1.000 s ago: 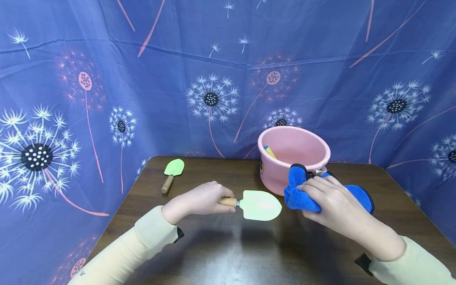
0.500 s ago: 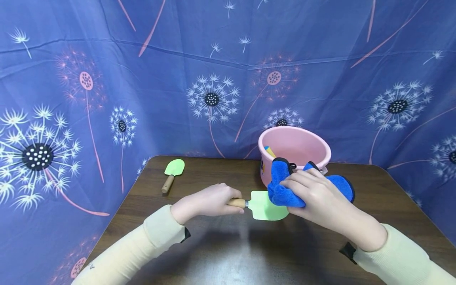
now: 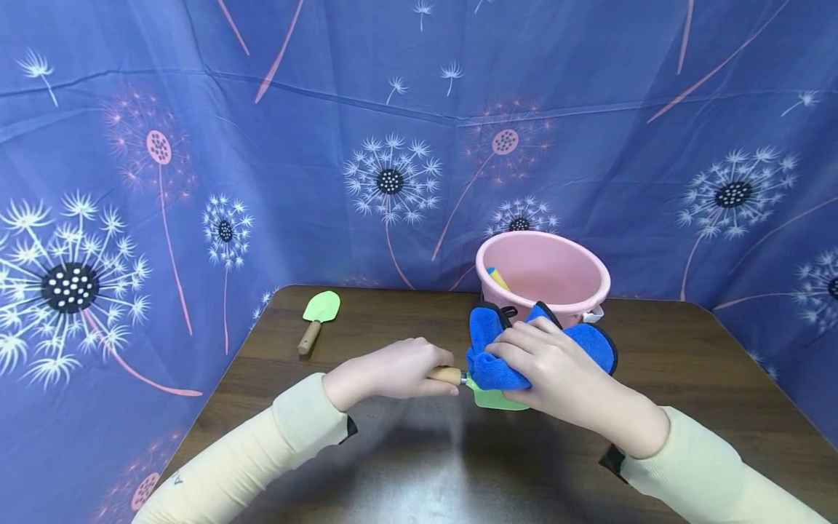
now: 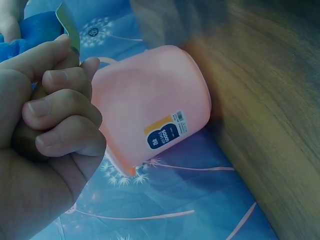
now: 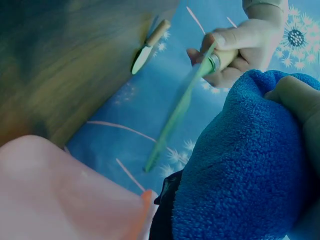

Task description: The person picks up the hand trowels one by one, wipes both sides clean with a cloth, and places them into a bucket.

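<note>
Trowel in our left hand: we curl the fingers round its wooden handle and hold its green blade above the wooden table. With our right hand we grip a bunched, black-edged blue plush cloth, which hides part of the blade in the head view; whether they touch, we cannot tell. Beyond it stands a pink bucket. Well to the left lies a second green trowel.

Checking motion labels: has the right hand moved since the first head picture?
Yes. In the head view, the right hand has moved left, judged against the pink bucket.
</note>
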The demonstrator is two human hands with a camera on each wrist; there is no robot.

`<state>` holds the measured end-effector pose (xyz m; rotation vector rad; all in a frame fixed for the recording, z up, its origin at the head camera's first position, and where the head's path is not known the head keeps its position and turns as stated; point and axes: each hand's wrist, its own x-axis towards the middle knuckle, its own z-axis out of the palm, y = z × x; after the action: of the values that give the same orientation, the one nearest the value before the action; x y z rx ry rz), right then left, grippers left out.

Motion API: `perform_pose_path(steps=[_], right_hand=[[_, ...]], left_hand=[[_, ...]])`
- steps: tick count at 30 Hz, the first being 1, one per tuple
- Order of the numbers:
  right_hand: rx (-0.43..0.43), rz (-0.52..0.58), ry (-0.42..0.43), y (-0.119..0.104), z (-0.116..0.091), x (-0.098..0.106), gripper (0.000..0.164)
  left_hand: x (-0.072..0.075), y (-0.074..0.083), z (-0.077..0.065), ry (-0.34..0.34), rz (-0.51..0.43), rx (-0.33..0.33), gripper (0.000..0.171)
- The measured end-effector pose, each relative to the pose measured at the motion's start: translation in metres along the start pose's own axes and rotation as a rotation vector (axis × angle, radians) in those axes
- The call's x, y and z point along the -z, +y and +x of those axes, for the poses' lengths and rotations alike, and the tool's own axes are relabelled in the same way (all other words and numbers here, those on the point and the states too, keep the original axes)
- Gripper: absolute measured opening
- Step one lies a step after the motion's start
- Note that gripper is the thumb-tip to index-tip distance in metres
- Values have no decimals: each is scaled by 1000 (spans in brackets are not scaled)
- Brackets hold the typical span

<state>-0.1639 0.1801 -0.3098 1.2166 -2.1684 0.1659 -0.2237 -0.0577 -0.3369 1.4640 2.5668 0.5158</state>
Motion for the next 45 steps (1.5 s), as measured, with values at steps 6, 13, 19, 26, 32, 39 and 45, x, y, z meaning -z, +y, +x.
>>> perform_pose_path(steps=[6, 13, 19, 26, 32, 39, 45], right_hand=[[4, 24, -49, -3, -4, -11, 64], [5, 38, -70, -4, -9, -18, 61], [3, 46, -76, -5, -10, -18, 62], [-10, 36, -101, -5, -11, -17, 62], [-19, 27, -118, -4, -14, -17, 62], [-40, 9, -143, -1, -20, -18, 62], [-42, -9, -152, 3, -26, -18, 62]], left_hand=[[1, 2, -1, 7, -20, 5, 20], [2, 4, -3, 22, -1, 5, 21], [3, 6, -5, 28, 1, 6, 22], [3, 5, -7, 38, 12, -6, 22], [3, 5, -9, 47, 47, -11, 23], [1, 3, -11, 53, 80, 1, 20], [-2, -3, -15, 72, 83, 3, 18]])
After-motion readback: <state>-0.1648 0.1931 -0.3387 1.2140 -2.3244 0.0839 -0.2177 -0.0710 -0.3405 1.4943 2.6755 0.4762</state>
